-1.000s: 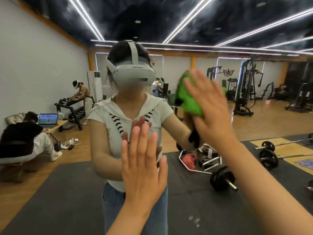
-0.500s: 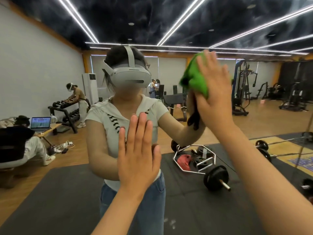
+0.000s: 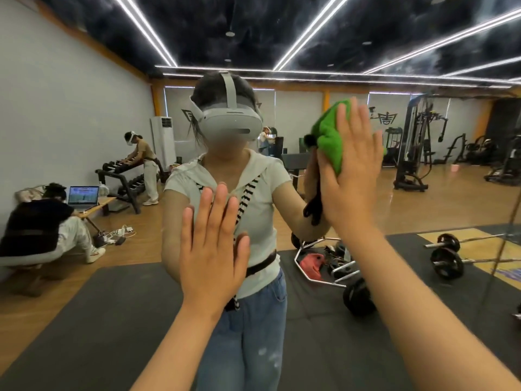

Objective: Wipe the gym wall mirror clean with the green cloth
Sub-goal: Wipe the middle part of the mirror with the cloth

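The wall mirror (image 3: 423,204) fills the view and reflects me and the gym behind. My right hand (image 3: 352,170) presses the bunched green cloth (image 3: 329,136) flat against the glass at head height, fingers stretched upward over it. A dark strip of the cloth hangs below my palm. My left hand (image 3: 214,244) rests lower on the glass, open and flat, with nothing in it.
A vertical mirror seam (image 3: 504,249) runs at the right. Small white smudges (image 3: 267,354) show low on the glass. Reflected behind me are black floor mats, barbells (image 3: 448,261), a dumbbell rack (image 3: 124,179), weight machines and two other people at the left.
My right hand has slid the green cloth upward on the glass, from chin height to head height of my reflection. My left hand stays flat on the mirror.
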### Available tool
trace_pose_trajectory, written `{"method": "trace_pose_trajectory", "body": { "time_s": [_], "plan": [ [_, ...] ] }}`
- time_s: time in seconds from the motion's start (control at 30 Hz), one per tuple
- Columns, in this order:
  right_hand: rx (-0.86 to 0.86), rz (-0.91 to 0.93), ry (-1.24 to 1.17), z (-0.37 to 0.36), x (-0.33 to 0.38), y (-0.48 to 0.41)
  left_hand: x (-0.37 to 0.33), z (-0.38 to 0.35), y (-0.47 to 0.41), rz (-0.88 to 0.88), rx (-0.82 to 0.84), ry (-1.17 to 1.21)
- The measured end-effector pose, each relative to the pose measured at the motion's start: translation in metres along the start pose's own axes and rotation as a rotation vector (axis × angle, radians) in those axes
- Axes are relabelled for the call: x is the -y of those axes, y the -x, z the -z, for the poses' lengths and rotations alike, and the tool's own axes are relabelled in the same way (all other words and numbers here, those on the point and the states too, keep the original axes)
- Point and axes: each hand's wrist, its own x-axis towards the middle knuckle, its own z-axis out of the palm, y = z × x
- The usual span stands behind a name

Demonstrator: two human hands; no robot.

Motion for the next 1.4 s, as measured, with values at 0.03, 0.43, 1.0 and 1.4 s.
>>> {"method": "trace_pose_trajectory", "body": {
  "time_s": [0.03, 0.43, 1.0, 1.4],
  "plan": [
    [-0.018, -0.085, -0.019, -0.006, 0.012, 0.012, 0.000, 0.000, 0.001, 0.001, 0.000, 0.002],
    [-0.025, -0.270, -0.008, -0.006, -0.005, 0.055, 0.001, 0.002, -0.001, 0.005, 0.004, 0.002],
    [0.006, -0.420, -0.075, -0.045, 0.068, 0.179, 0.002, 0.001, 0.001, 0.002, -0.010, 0.078],
    [-0.016, -0.484, -0.079, -0.021, 0.013, 0.180, 0.000, -0.001, 0.001, 0.012, -0.029, 0.045]
  ]
}}
